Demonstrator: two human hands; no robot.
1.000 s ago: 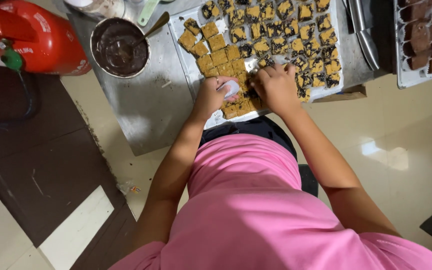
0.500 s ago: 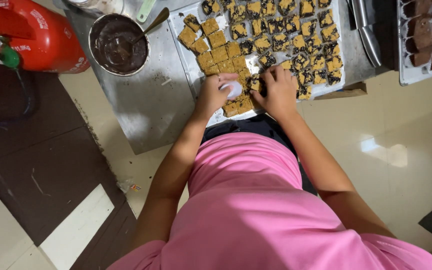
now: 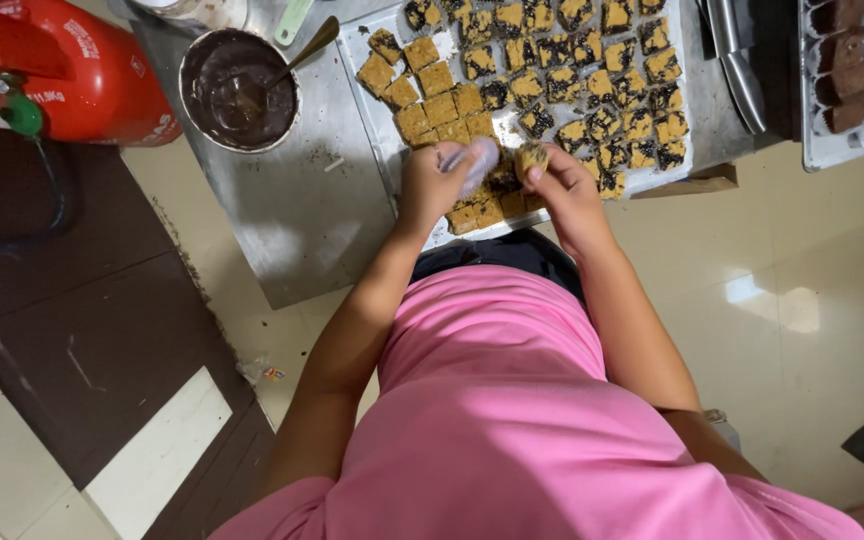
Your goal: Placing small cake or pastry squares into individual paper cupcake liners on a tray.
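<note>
A white tray (image 3: 380,132) on a steel table holds several square tan cookies, many streaked with dark chocolate. My left hand (image 3: 434,185) grips a small clear piping bag (image 3: 474,162) above the tray's near edge. My right hand (image 3: 557,185) pinches one cookie piece (image 3: 530,157) lifted just off the tray, close to the bag's tip. Plain cookies (image 3: 430,98) lie at the tray's left side, and chocolate-topped cookies (image 3: 592,70) fill its right side.
A steel bowl of melted chocolate (image 3: 239,90) with a spoon stands left of the tray. A red gas cylinder (image 3: 47,65) sits at the far left. A second tray of brown pieces (image 3: 857,80) is at the right. Metal tongs (image 3: 737,60) lie between the trays.
My right hand has lifted a cookie off the tray, and my left hand has brought the piping bag up beside it.
</note>
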